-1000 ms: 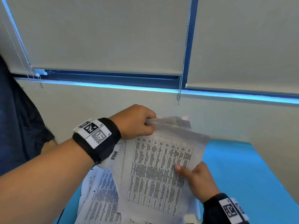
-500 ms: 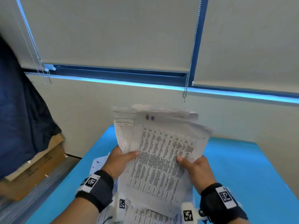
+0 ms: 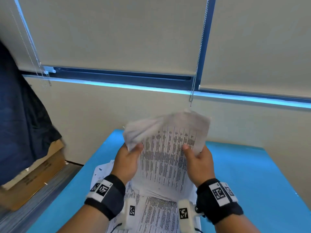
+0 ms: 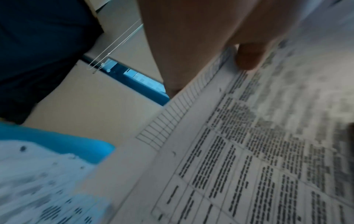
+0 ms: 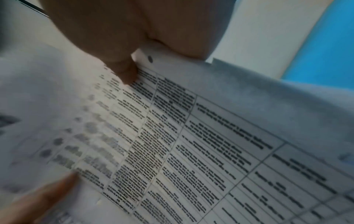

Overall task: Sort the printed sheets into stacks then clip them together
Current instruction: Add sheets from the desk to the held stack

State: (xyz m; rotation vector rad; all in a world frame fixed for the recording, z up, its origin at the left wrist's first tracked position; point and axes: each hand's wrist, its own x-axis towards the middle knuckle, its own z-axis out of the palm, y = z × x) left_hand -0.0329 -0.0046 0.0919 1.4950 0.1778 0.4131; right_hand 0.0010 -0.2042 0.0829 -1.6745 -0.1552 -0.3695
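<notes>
Sheets (image 3: 165,158): raised above the table (image 3: 252,174), between both hands.
Left hand (image 3: 127,163): grips their left edge.
Right hand (image 3: 199,163): grips their right edge.

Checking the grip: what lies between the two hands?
In the head view, the bundle of white printed sheets spans the gap between the left hand and the right hand, gripped by both.

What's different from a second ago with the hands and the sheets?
The left hand left the top edge of the held sheets and came down to grip their left side. The sheets now stand more upright, tops blurred. The right hand kept its grip on the right side; loose sheets stayed on the blue table.
</notes>
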